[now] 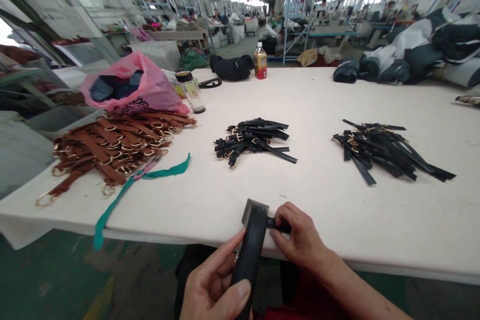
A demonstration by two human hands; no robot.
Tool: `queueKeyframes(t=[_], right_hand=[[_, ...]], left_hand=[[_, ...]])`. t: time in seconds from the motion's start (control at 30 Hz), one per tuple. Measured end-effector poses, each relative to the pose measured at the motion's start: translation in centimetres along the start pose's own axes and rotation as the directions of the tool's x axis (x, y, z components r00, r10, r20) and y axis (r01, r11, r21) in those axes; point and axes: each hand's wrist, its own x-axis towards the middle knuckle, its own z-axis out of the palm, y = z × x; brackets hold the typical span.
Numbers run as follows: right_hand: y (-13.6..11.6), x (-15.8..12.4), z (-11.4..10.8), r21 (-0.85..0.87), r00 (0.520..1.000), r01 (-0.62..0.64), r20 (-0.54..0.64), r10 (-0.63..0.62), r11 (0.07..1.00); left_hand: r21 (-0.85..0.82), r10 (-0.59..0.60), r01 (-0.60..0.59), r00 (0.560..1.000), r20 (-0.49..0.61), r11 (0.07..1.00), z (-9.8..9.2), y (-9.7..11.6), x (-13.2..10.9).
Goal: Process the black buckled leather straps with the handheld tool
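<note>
Gripped in my left hand [215, 282] is a long black hand-held tool [252, 242] with a grey, box-like head; its exact kind I cannot make out. My right hand [300, 232] pinches a short black strap [271, 222], whose end meets the side of the tool's head. Most of that strap is hidden by my fingers. Both hands are above the front edge of the table. Beyond them lie two piles of black buckled straps: a middle pile [255, 141] and a right pile [390, 152].
On the pale table [307, 105], brown straps with metal rings [112, 145] are heaped at left beside a pink bag [150, 87]. Near them lie a green ribbon [168, 171] and a glass flask [193, 95]. A drink bottle [260, 62] and dark rolls [397, 67] stand farther back.
</note>
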Motion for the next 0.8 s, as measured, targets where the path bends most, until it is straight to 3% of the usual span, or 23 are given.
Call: queueKeyframes(t=[0.23, 0.53, 0.8], right_hand=[[-0.1, 0.3, -0.3, -0.065, 0.995, 0.075, 0.076, -0.070, 0.995], [-0.6, 0.6, 0.2, -0.246, 0.981, 0.184, 0.110, -0.161, 0.952], [-0.6, 0.4, -0.3, -0.156, 0.970, 0.203, 0.168, -0.177, 0.967]], left_hand=[[0.010, -0.008, 0.009, 0.996, -0.085, 1.000, -2.4, 0.0, -0.5], [-0.053, 0.012, -0.013, 1.000, -0.023, 0.999, -2.4, -0.3, -0.4], [-0.116, 0.018, -0.015, 1.000, 0.023, 0.993, -2.6, -0.3, -0.3]])
